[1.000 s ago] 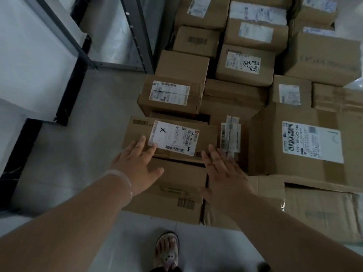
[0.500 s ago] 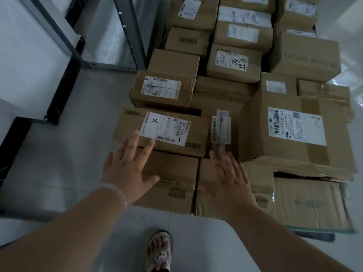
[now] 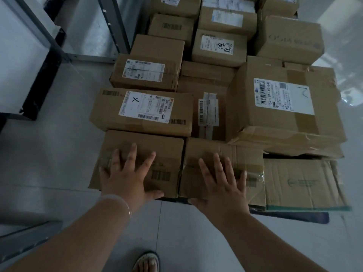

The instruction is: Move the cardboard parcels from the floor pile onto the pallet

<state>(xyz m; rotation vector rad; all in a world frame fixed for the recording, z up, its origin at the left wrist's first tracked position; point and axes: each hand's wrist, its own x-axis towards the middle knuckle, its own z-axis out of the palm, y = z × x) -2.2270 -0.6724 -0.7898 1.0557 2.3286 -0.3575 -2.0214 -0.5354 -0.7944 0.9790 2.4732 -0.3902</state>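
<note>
Several brown cardboard parcels lie stacked in front of me. My left hand [image 3: 128, 174] rests flat, fingers spread, on the near left parcel [image 3: 157, 146]. My right hand [image 3: 222, 183] lies flat with spread fingers on the taped parcel [image 3: 247, 154] beside it. Behind them sits a long parcel with an X-marked label [image 3: 141, 110]. To the right is a big parcel with a barcode label [image 3: 282, 107]. A dark blue pallet edge [image 3: 294, 215] shows under the flattened cardboard [image 3: 300, 183] at the right.
A grey metal shelf frame [image 3: 115, 26] stands at the back left, with a white panel [image 3: 21, 50] at the far left. Pale tiled floor [image 3: 49, 144] lies left of the pile. My sandalled foot [image 3: 146, 263] is at the bottom edge.
Both hands have drawn back from the X-labelled parcel and come down flat on the two nearest parcels. The view has shifted back, showing more floor.
</note>
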